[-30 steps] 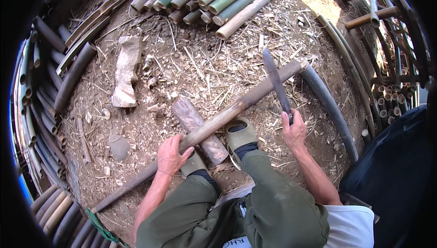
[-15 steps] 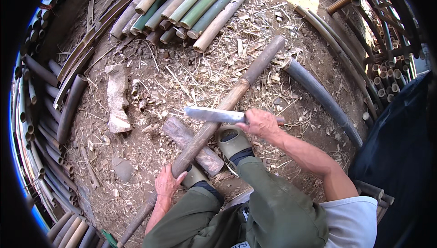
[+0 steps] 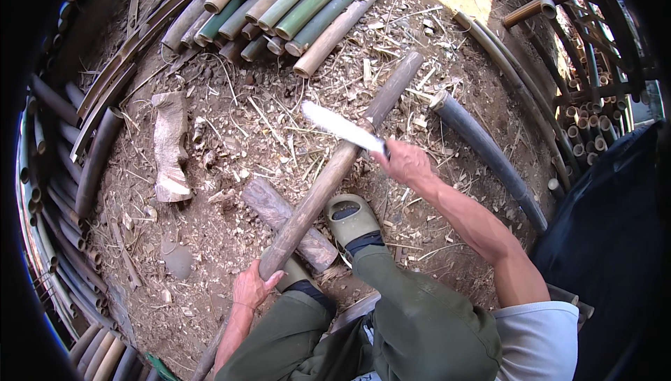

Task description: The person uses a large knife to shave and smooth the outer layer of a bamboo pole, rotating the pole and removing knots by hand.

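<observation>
A long brown bamboo pole [image 3: 316, 192] slants from my lower left up toward the far middle. It crosses over a short wooden log [image 3: 316, 248] lying on the ground. My left hand [image 3: 251, 286] is closed around the pole near my left foot. In my right hand [image 3: 407, 163] is a broad-bladed machete [image 3: 335, 125], its grip hidden by the fingers. The blade, blurred and bright, lies across the pole near a joint, its tip pointing to the upper left. I cannot tell whether it touches the pole.
Cut bamboo poles [image 3: 307, 14], some green, lie stacked at the far side. A carved wooden block [image 3: 170, 147] and a stone [image 3: 177, 258] are on the left. A dark bamboo length [image 3: 486, 147] and a black sheet [image 3: 601, 206] are on the right. Wood chips cover the ground.
My right hand has moved the machete farther up along the pole, away from me. The blade is now tilted more, tip upward. My left hand keeps its hold on the pole.
</observation>
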{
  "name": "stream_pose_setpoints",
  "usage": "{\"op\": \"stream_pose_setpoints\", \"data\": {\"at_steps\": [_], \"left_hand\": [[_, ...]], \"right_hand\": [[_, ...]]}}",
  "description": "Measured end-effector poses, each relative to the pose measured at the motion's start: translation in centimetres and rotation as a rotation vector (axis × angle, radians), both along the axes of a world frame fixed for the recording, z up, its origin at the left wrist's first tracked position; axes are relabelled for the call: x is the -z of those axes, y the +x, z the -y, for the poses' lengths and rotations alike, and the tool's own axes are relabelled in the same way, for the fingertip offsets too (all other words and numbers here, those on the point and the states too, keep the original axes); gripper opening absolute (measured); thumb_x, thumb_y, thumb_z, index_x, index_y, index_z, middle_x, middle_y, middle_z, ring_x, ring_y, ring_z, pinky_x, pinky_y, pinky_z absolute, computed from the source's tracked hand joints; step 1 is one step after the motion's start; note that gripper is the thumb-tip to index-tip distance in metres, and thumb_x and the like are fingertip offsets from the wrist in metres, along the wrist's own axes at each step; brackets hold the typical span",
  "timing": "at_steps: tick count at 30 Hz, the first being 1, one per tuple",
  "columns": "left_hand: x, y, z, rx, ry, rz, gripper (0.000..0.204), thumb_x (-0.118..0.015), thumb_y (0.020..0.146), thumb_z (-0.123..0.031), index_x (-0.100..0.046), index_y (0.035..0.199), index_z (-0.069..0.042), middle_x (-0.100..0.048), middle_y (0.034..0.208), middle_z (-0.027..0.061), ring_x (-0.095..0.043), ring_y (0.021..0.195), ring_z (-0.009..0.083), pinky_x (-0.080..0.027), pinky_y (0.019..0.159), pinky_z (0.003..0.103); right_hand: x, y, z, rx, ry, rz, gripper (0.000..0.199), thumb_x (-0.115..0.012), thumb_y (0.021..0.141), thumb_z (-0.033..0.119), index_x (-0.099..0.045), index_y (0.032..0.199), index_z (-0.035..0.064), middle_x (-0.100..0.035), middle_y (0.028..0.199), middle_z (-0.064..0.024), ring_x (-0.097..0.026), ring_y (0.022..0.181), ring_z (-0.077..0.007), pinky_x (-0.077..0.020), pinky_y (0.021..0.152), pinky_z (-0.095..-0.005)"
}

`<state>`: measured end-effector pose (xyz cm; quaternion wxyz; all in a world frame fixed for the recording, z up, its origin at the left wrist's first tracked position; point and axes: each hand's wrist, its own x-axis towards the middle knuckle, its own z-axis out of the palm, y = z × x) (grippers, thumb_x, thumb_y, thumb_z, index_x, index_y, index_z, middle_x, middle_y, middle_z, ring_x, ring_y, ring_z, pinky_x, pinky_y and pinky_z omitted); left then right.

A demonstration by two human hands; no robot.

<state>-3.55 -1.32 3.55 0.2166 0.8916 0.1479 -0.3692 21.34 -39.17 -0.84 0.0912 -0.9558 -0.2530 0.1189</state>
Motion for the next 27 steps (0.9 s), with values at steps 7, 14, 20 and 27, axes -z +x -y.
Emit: {"op": "stream_pose_setpoints", "data": {"at_steps": [7,14,20,27], "left_hand": [[1.2,0.5,-1.4,-0.059,-0.143,-0.059,0.078,-0.067,0.082,-0.064,-0.059,0.121,0.003,-0.068,0.096,0.0318,-0.066,0.093,0.0474,-0.052,0.083,0.053],[2.0,1.1,-2.4,-0.089,-0.298,-0.148,0.082,-0.067,0.082,-0.062,-0.056,0.127,0.006,-0.067,0.103,0.0335,-0.066,0.103,0.0452,-0.050,0.089,0.049],[2.3,0.9,-3.0,-0.147,-0.379,-0.081,0.077,-0.077,0.075,-0.059,-0.055,0.117,0.001,-0.067,0.104,0.0278,-0.066,0.102,0.0399,-0.050,0.088,0.045],[2.0,0.6,-3.3,-0.192,-0.433,-0.076,0.072,-0.074,0.075,-0.061,-0.057,0.111,-0.001,-0.067,0.093,0.0259,-0.066,0.088,0.0387,-0.049,0.077,0.046]], "right_hand": [[0.6,2.3,0.0,0.369,-0.003,-0.121,0.050,-0.051,0.100,0.051,-0.057,0.083,0.0040,-0.064,0.071,-0.0150,-0.060,0.054,-0.0252,-0.0499,0.047,-0.0391],[1.2,4.3,2.1,0.534,0.003,-0.034,0.054,-0.047,0.101,0.055,-0.056,0.084,0.0042,-0.056,0.058,-0.0046,-0.046,0.043,-0.0145,-0.0433,0.039,-0.0365],[1.2,2.7,1.2,0.000,-0.085,0.032,0.051,-0.049,0.099,0.055,-0.059,0.088,0.0059,-0.062,0.069,-0.0137,-0.057,0.051,-0.0205,-0.0448,0.040,-0.0339],[1.0,2.0,0.9,-0.103,-0.002,0.020,0.052,-0.052,0.098,0.054,-0.058,0.084,0.0049,-0.061,0.063,-0.0122,-0.056,0.047,-0.0221,-0.0480,0.043,-0.0366]]}}
